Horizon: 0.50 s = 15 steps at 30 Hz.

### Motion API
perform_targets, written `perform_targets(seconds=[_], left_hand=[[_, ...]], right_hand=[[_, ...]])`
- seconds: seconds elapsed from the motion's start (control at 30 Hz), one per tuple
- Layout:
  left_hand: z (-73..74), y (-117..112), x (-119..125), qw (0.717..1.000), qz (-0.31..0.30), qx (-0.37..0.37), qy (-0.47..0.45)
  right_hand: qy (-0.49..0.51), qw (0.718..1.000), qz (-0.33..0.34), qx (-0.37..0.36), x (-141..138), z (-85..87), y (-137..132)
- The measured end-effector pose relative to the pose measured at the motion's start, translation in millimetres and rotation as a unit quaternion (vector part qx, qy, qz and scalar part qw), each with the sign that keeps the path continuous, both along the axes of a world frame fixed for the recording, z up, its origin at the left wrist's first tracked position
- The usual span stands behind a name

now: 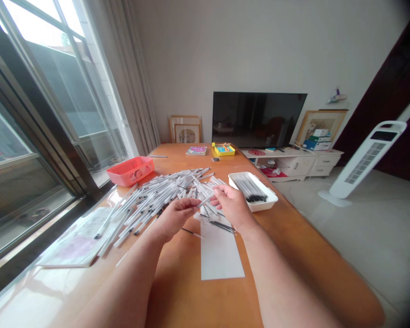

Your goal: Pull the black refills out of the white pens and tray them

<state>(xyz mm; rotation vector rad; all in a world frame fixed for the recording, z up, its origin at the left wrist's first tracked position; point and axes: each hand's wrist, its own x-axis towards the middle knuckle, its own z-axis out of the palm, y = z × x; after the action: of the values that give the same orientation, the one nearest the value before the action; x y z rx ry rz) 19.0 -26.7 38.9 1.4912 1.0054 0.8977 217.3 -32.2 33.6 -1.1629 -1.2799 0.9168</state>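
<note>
Between my two hands is a pale pen barrel (pixel 206 199), held above the near side of a heap. My left hand (pixel 177 216) pinches its left end, and my right hand (pixel 231 204) grips the other end with thumb and fingers. A large loose pile of white pen barrels (pixel 157 196) spreads out beyond and left of my hands. Several thin dark refills (pixel 222 226) lie on a white paper sheet (pixel 222 257) below my hands. Right of my right hand stands a white tray (pixel 271 198), where clear pens with black ends (pixel 251 187) lie side by side.
A red plastic basket (pixel 130 171) stands at the table's left edge, with a notebook (pixel 75 243) nearer me under some barrels. Farther back are a book (pixel 196 151) and a yellow box (pixel 223 149). A television (pixel 259 119) and tower fan (pixel 365 159) stand beyond the wooden table (pixel 310 273).
</note>
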Motion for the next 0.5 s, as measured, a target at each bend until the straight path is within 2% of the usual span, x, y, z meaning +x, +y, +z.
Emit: perform_targets(seconds=[0.2,0.4,0.5], left_hand=[[6.5,2.9,-6.6,0.999,0.035,0.004,0.006],[3.9,17.9,-31.4,0.984,0.178,0.022,-0.015],[1.1,22.6,-43.4,0.968,0.245,0.036,0.042]], right_hand=[[0.018,1.000,-0.010,-0.009,1.5,-0.7,1.5],[0.028,0.998,-0.046,-0.015,4.6,2.3,0.4],[0.035,0.998,-0.058,-0.015,4.8,5.7,-1.7]])
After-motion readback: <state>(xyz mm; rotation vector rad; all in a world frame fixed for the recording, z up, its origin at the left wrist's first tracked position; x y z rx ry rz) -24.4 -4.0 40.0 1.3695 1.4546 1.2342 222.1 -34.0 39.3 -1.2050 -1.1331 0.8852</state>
